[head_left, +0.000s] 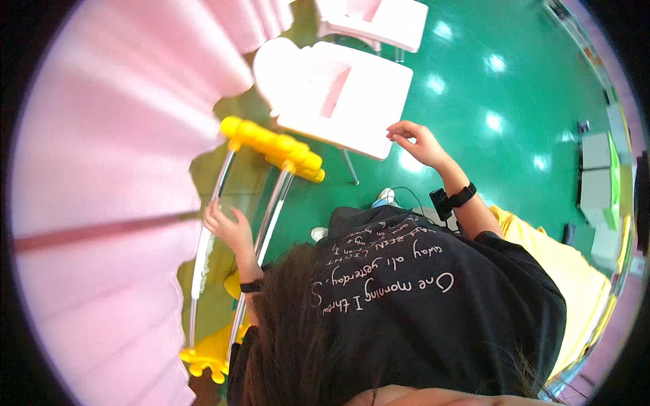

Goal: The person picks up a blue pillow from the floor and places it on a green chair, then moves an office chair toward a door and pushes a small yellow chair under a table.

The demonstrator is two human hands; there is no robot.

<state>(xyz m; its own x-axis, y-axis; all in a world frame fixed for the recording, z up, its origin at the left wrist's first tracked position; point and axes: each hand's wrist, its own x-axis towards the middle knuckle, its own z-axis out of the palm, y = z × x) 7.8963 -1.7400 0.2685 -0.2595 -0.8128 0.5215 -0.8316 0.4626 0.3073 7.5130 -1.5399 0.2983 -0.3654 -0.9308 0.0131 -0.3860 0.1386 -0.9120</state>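
Pink pleated fabric [101, 169] fills the left of the view, hanging from a rack of two shiny metal rails [271, 210] joined by yellow plastic connectors [274, 145] at the far end and at the near foot. The left hand [229, 227] rests on the near rail beside the fabric's edge, fingers curled loosely about it, holding nothing else. The right hand [416, 141] hangs in the air over the corner of a white chair [332, 91], fingers half open and empty. Beneath lies a green floor [487, 81]. The work seems to be at the stage of steadying the rack by its rail; any further handling would call for a firmer grip there.
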